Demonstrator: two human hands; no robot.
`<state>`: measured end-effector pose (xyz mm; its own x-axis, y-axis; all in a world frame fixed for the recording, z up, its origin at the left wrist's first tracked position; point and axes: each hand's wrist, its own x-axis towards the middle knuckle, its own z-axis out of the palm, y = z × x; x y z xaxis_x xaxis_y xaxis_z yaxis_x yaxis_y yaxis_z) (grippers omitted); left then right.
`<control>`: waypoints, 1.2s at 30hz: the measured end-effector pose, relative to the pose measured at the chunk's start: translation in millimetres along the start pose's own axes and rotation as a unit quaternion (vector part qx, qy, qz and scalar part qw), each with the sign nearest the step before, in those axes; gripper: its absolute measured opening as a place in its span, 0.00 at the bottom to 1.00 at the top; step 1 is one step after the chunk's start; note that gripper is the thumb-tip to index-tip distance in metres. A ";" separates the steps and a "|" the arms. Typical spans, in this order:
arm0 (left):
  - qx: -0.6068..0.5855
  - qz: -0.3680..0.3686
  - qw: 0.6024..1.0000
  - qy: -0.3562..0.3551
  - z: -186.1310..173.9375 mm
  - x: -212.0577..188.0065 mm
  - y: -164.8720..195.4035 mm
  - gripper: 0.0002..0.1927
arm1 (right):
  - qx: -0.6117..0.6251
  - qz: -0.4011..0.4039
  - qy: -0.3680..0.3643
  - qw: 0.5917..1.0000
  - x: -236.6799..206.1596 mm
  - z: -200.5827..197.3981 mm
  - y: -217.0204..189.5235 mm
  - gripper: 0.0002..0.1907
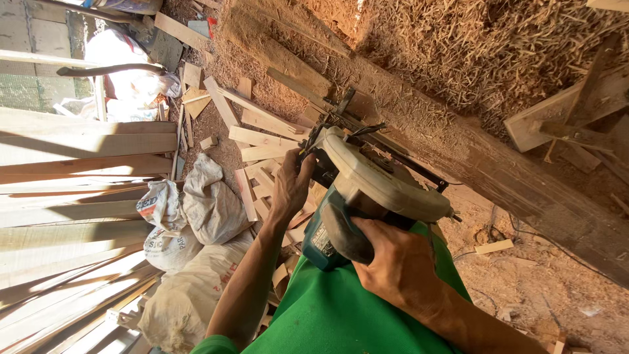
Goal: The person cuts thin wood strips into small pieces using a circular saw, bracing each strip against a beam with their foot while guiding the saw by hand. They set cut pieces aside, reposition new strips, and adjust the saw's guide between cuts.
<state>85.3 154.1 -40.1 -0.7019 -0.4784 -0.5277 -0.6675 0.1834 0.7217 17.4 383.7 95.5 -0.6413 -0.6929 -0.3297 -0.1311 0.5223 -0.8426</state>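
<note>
Long beam (458, 151) slanting across view, coated in sawdust. Stacked planks (72, 196) at left; filled sacks (196, 210) beside them; offcuts (259, 137) scattered on floor near beam. Circular saw (367, 196), teal body with cream guard, set against beam edge at mid-frame. Right hand (393, 262) curled shut round saw's rear handle, fingers wrapped, knuckles up. Left hand (291, 187) at saw's front end, fingers bent and closed on black front part; exact grip point hidden by fingers. Green shirt (341, 314) below both forearms.
</note>
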 end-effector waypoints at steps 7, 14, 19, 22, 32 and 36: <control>0.039 0.014 0.999 0.033 -6.3 10.3 -1.6 0.21 | -0.005 -0.023 -0.011 1.000 16.9 2.9 0.7 0.29; 0.054 -0.047 0.997 0.027 -7.9 10.3 -36.1 0.19 | 0.039 -0.030 -0.018 0.999 5.9 13.2 5.9 0.27; 0.103 0.023 0.994 0.008 -9.0 14.4 -60.5 0.18 | 0.038 -0.026 -0.006 0.999 -0.2 18.2 15.4 0.19; 0.124 0.122 0.985 -0.013 -14.1 9.1 -60.4 0.20 | 0.043 -0.029 0.002 0.999 -4.8 22.0 17.0 0.18; 0.439 0.399 0.800 -0.086 -49.1 10.5 -14.1 0.31 | 0.050 -0.027 -0.017 0.998 -10.8 24.4 18.1 0.14; 0.471 0.435 0.757 -0.124 -54.0 19.6 -5.9 0.25 | 0.055 -0.023 -0.025 0.998 -12.5 23.7 17.8 0.12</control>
<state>88.9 97.3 -30.5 -0.9247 0.3308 -0.1884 0.2760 0.9234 0.2667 41.0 389.8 74.4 -0.5979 -0.7400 -0.3081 -0.0736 0.4335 -0.8982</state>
